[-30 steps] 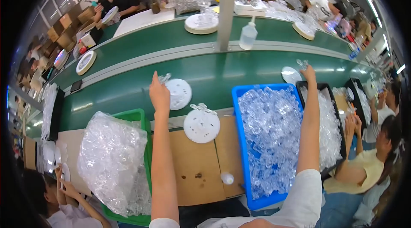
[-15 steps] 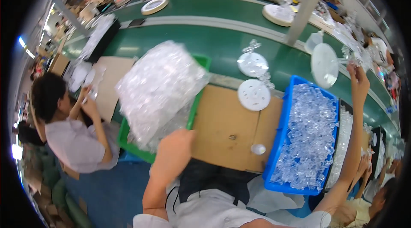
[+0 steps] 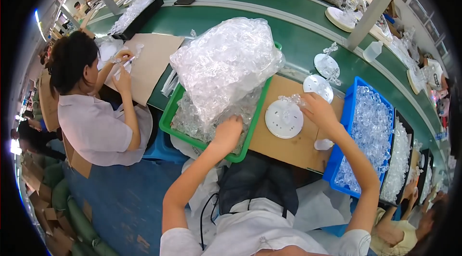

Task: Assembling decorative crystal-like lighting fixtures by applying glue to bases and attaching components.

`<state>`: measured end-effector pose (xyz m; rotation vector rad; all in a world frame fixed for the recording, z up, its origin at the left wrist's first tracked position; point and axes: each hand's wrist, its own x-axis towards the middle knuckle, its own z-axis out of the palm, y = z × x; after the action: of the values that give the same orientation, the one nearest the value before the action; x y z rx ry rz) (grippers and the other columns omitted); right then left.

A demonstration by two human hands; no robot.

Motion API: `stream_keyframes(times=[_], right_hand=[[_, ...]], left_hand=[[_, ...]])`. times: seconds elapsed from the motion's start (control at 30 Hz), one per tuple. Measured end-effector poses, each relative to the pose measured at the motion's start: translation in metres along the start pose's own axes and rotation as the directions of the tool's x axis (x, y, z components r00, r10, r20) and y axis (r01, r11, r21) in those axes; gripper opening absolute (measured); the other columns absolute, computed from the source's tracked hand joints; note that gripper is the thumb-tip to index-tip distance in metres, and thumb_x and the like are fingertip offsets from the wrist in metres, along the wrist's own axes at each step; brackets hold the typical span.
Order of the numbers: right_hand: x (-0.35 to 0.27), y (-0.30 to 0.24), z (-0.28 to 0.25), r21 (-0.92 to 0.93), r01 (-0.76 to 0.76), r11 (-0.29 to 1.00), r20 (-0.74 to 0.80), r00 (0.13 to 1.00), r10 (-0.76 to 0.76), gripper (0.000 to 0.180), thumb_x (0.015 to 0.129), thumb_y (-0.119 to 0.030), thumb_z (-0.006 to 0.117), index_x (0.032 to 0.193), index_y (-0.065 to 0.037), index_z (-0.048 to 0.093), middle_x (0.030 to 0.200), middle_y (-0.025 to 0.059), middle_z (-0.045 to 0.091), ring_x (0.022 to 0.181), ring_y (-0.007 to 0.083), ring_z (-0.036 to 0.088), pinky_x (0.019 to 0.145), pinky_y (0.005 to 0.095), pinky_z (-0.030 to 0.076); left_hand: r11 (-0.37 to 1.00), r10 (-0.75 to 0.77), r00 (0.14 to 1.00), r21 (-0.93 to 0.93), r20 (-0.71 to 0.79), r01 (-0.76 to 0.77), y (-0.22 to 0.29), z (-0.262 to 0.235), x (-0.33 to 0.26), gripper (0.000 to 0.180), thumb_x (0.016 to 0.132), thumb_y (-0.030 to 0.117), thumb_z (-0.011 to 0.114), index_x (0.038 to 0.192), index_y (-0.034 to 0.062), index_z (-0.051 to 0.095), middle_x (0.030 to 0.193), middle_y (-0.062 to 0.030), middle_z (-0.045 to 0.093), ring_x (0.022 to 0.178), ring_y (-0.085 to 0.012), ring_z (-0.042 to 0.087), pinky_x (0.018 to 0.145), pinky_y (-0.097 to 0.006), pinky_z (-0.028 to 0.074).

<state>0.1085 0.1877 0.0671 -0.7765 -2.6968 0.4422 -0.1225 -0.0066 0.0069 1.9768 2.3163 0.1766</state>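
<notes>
Though outside earlier, L hand [image 3: 228, 133] in bin [image 3: 237, 157], grip unclear; R hand [image 3: 317, 109] narrow on clear pc [image 3: 291, 99]

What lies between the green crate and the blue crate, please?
In the head view, a brown cardboard sheet, a small translucent bottle, white perforated discs with clear plastic pieces, and the right hand are between them.

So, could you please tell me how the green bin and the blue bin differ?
The green bin has a big plastic bag bulging over it; the blue bin's clear pieces lie uncovered. The left hand is at the green bin; neither hand is at the blue bin. The green bin stands left of the cardboard, the blue bin right. Both hold loose clear pieces.
</notes>
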Motion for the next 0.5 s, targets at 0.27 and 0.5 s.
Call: stream_keyframes(times=[0.27, 0.5], right_hand=[[-0.025, -0.042, -0.095, -0.035, -0.022, 0.999, -0.120, 0.993, 0.018, 0.041, 0.072, -0.006, 0.066, 0.112, -0.009, 0.058, 0.114, 0.0118, 0.057, 0.103, 0.0317, 0.056, 0.085, 0.0374, 0.046], [-0.062, -0.129, -0.061, 0.242, 0.109, 0.964, -0.153, 0.986, -0.073, 0.048, 0.070, -0.007, 0.073, 0.116, -0.006, 0.057, 0.103, 0.0123, 0.062, 0.086, 0.0273, 0.063, 0.073, 0.0339, 0.051]], left_hand=[[0.920, -0.061, 0.972, -0.390, -0.227, -0.033, -0.016, -0.022, -0.015, 0.028, 0.067, 0.005, 0.072, 0.094, 0.0011, 0.064, 0.092, -0.0156, 0.053, 0.085, -0.0333, 0.056, 0.072, -0.039, 0.048], [0.655, -0.351, 0.837, -0.748, -0.420, -0.101, 0.039, -0.067, -0.036, 0.021, 0.078, 0.008, 0.068, 0.099, 0.0023, 0.065, 0.097, -0.0089, 0.057, 0.082, -0.0185, 0.061, 0.072, -0.030, 0.052]])
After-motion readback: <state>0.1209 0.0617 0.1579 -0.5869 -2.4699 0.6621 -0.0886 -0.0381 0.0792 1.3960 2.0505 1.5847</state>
